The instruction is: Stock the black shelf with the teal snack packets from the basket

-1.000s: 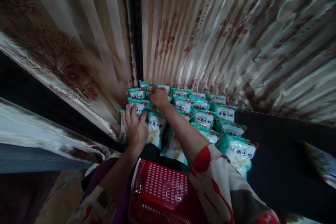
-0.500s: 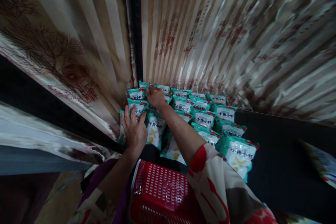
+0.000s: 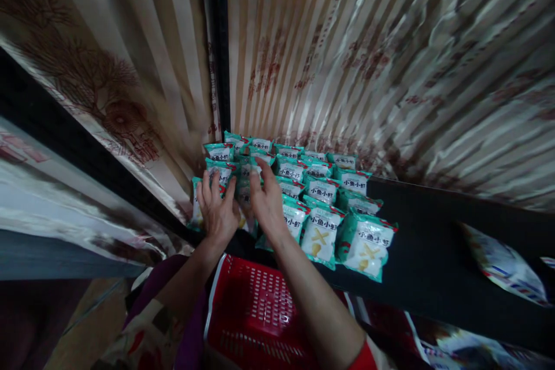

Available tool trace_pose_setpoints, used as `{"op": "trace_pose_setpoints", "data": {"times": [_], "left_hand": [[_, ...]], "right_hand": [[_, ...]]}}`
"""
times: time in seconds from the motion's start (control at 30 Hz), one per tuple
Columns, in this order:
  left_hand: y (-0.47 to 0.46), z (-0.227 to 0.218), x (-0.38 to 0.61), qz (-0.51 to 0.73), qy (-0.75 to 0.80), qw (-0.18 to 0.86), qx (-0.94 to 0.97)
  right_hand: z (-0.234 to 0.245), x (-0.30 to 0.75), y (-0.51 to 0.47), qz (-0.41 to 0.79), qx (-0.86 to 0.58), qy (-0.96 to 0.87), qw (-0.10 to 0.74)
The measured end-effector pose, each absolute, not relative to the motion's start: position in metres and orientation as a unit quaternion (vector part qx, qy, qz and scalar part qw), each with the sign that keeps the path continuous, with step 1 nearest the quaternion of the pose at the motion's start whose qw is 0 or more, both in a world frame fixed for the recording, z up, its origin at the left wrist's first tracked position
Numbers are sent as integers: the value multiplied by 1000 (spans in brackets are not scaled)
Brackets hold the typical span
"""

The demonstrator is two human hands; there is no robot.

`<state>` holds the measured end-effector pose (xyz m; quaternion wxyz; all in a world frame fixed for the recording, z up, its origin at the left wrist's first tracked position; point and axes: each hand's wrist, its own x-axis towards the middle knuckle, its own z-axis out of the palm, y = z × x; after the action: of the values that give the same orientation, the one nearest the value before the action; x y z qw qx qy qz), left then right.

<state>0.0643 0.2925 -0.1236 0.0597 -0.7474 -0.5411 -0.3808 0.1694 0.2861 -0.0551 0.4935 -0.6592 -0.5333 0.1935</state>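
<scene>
Several green-and-white snack bags [image 3: 321, 233] stand upright in close rows on a black shelf [image 3: 420, 254], pushed into its left corner. My left hand [image 3: 219, 211], its fingers spread, rests against the bags at the left front. Beside it, my right hand [image 3: 267, 199] reaches in among the middle rows, fingers stretched out and the fingertips at a bag there. Between the two hands a front bag [image 3: 247, 222] is partly covered and blurred. At the right front one snack bag [image 3: 368, 248] leans slightly back against those behind.
A red perforated basket [image 3: 229, 295] sits in front of the shelf below my arms. Patterned curtains [image 3: 269, 58] hang behind and on the left, with a dark post [image 3: 218, 40] at the corner. Another bag [image 3: 505, 266] lies to the right on the shelf.
My right hand has drawn back from the rear row toward the front. A front bag near the middle now shows upright where my forearm was. My left hand stays on the left-front bags.
</scene>
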Motion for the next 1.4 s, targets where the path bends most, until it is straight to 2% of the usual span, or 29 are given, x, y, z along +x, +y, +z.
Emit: {"op": "trace_pose_setpoints", "data": {"times": [0.17, 0.37, 0.57, 0.93, 1.17, 1.4], "left_hand": [[278, -126, 62, -424, -461, 39, -778], [250, -129, 57, -464, -394, -71, -791], [236, -142, 49, -541, -448, -175, -690], [239, -151, 44, -524, -457, -233, -680], [243, -146, 53, -498, -435, -212, -720], [243, -150, 57, -451, -441, -128, -766]], "right_hand": [[-92, 142, 219, 257, -660, -481, 517], [-127, 120, 184, 280, -665, -462, 516], [-136, 121, 183, 299, -661, -447, 523], [-139, 114, 194, 289, -674, -465, 495], [-138, 117, 200, 296, -674, -431, 521], [-129, 131, 223, 315, -671, -394, 543]]}}
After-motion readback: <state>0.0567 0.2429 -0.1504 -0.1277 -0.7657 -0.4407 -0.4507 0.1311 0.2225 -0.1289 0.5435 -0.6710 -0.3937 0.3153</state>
